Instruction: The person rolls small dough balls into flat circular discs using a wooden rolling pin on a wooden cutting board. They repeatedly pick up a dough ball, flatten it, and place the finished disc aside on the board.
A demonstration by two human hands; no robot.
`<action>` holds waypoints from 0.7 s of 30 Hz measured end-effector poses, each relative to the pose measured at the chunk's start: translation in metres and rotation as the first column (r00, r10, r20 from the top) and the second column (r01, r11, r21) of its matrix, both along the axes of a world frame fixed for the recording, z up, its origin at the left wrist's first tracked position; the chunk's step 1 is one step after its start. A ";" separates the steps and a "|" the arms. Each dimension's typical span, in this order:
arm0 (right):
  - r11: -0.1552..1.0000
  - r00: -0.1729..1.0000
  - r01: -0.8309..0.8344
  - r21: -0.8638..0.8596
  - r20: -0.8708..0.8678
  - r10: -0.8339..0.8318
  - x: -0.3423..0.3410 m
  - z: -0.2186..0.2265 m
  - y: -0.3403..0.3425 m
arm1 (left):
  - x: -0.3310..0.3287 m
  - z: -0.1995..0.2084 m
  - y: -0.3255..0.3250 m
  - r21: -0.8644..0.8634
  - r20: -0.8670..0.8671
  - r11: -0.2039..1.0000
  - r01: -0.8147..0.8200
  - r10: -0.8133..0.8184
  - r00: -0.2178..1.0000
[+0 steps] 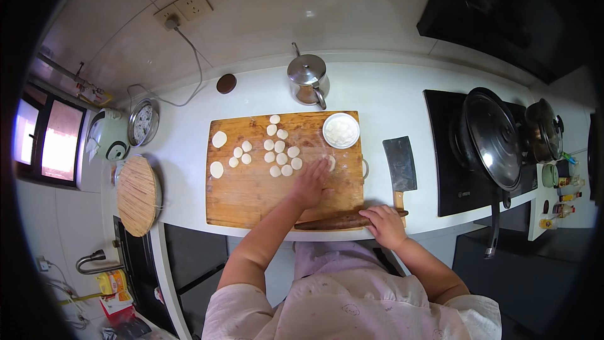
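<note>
My left hand (311,184) reaches over the right half of a wooden cutting board (251,204). Its fingers stretch out, thumb apart, and the fingertips touch a small dough piece (332,163). Along the board's near edge lies a dark wooden rolling pin (333,221), with my right hand (385,225) closed over its right end. Several small round dough pieces (280,158) are spread about the board's middle. Two flattened dough rounds, one the upper wrapper (219,139) and one the lower wrapper (216,169), lie at the left. A white bowl of flour (341,130) stands at the board's far right corner.
Right of the board lies a cleaver (400,164); beyond it a lidded wok (491,141) and a pot (543,129) stand by the black cooktop (443,182). A steel lidded pot (307,75) is behind the board. At left are a round woven lid (137,195) and metal bowl (143,123).
</note>
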State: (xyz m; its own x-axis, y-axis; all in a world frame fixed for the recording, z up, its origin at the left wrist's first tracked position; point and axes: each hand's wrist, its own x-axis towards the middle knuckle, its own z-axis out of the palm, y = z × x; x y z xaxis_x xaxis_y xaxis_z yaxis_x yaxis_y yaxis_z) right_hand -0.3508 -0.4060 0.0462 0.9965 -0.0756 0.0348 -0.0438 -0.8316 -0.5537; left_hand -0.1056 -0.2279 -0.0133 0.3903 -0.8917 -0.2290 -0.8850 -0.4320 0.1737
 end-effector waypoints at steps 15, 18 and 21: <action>0.993 0.994 -0.108 0.040 -0.008 0.108 0.023 -0.008 0.013 | -0.002 0.009 0.043 -0.084 -0.165 0.993 0.078 -0.091 0.982; 0.988 0.988 -0.152 0.023 0.009 0.152 0.043 -0.011 0.021 | -0.001 0.021 0.084 -0.122 -0.244 0.993 0.006 -0.036 0.969; 0.983 0.983 -0.181 -0.008 0.035 0.181 0.066 -0.017 0.033 | -0.011 0.025 0.118 -0.279 -0.248 0.938 -0.206 0.136 0.959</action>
